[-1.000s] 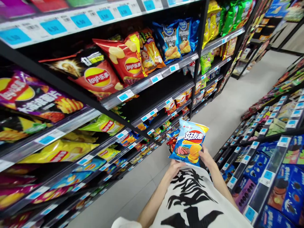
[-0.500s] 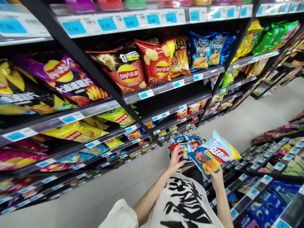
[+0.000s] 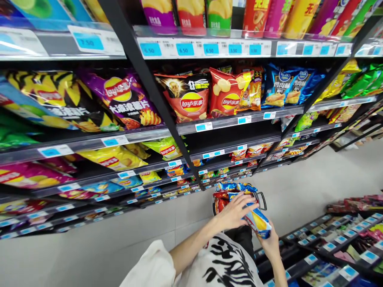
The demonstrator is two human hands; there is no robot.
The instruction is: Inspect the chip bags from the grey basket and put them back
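Note:
A blue and yellow bag of chips (image 3: 259, 223) is tilted in front of my body, turned partly edge-on. My right hand (image 3: 271, 238) grips its lower right end, and part of that hand is hidden behind the bag. My left hand (image 3: 236, 210) is at the bag's upper left end, with its fingers curved over it. Just beyond my hands is a dark-rimmed basket (image 3: 213, 205) with several bags in it. Red bags (image 3: 220, 204) lie on its left, and blue bags (image 3: 226, 186) lie along its far side.
On my left, a tall shelf unit (image 3: 227, 141) holds rows of chip bags, with canisters (image 3: 191, 18) on an upper level. Lower shelves (image 3: 338, 248) with packaged snacks stand on my right. Grey tiled floor (image 3: 302, 175) runs between them. The basket's handle (image 3: 263, 201) sticks out rightward.
The bag of chips has turned from showing its broad front to nearly edge-on and moved slightly lower. My left hand has shifted right onto it. The view has tilted, showing more upper shelf.

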